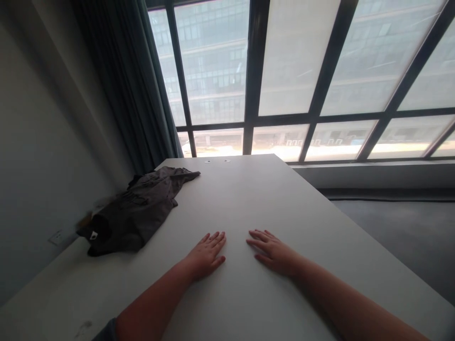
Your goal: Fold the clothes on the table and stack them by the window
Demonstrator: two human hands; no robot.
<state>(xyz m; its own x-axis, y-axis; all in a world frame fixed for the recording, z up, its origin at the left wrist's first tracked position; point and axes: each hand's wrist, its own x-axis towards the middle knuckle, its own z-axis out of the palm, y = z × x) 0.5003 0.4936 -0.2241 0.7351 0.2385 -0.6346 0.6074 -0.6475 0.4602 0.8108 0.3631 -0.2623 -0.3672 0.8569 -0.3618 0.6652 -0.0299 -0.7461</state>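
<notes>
My left hand [206,254] lies flat, palm down, on the white table [256,199], fingers stretched out and holding nothing. My right hand [272,251] rests flat beside it, a short gap apart, also open and empty. A crumpled dark grey garment [138,210] lies on the table's left side, well to the left of my left hand and apart from it.
The table runs up to a large window with dark frames [254,71]. A dark curtain [124,85] hangs at the left. A wall with a socket [56,237] is on the left. Grey floor [401,227] lies to the right of the table.
</notes>
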